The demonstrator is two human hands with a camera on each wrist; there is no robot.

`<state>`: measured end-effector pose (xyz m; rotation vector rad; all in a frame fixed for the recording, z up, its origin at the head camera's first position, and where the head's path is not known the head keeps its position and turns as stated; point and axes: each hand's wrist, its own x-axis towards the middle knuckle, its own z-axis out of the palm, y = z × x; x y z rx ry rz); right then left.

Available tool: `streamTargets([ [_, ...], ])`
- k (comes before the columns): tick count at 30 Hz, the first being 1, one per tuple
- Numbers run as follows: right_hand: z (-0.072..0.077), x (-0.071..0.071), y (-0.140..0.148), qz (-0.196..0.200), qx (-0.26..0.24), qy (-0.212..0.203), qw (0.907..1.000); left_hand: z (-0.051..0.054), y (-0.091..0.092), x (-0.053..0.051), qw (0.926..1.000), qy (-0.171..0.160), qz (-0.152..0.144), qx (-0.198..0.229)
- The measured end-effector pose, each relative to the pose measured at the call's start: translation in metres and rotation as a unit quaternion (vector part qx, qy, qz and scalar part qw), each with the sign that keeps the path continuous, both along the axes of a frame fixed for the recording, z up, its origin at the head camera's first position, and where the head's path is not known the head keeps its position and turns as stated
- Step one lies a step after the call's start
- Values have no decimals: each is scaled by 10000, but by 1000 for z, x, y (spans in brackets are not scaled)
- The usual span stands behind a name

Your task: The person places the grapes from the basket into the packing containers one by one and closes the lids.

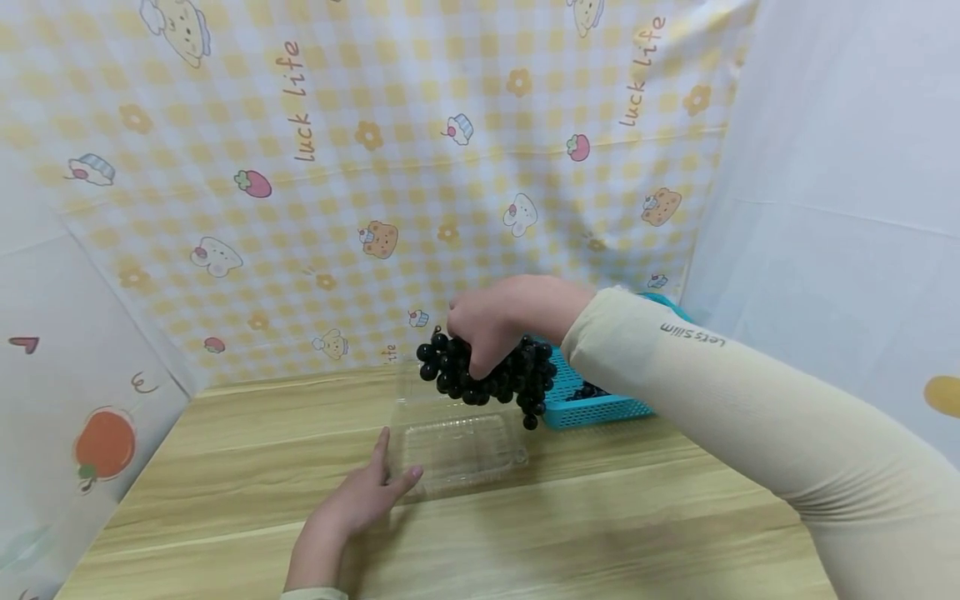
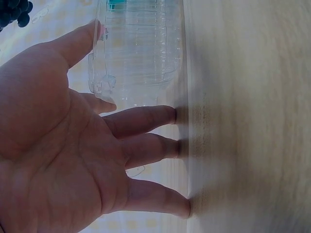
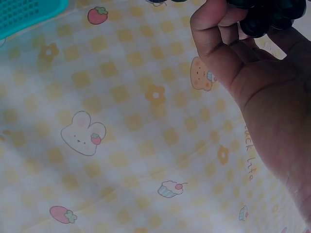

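Grapes (image 1: 517, 379) hang in a dark bunch at the middle of the frame, grasped from above by the right hand (image 1: 491, 325), its thumb pressed to the near side of the bunch. The pale sleeve (image 1: 712, 392) behind that hand runs off to the right edge, with small lettering near the cuff. Just below the bunch, at lower centre, a clear box (image 1: 461, 450) sits on the table (image 1: 637, 517). The left hand (image 1: 363, 492), left of lower centre, is loose and spread, holding nothing; its forefinger lies along the left side of the box and its thumb reaches the near left corner. From the left wrist view, its other fingertips meet the table. Right of centre, partly behind the right arm, stands a blue basket (image 1: 600, 410) with more dark fruit (image 1: 588, 390) in it. Yellow checked cloth (image 1: 405, 183) fills the upper part of the frame, printed with strawberries, flowers and cupcakes
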<state>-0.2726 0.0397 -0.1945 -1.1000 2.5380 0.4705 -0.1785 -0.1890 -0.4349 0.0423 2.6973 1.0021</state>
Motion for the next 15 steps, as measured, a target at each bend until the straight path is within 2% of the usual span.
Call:
streamTargets([
  [6,-2,1,-6,83,-78,-38,9999,0,-1,-1,10000,11,-11,2],
  [15,2,4,-11,-40,-96,-72,9999,-1,-2,-2,10000,-15,-7,3],
])
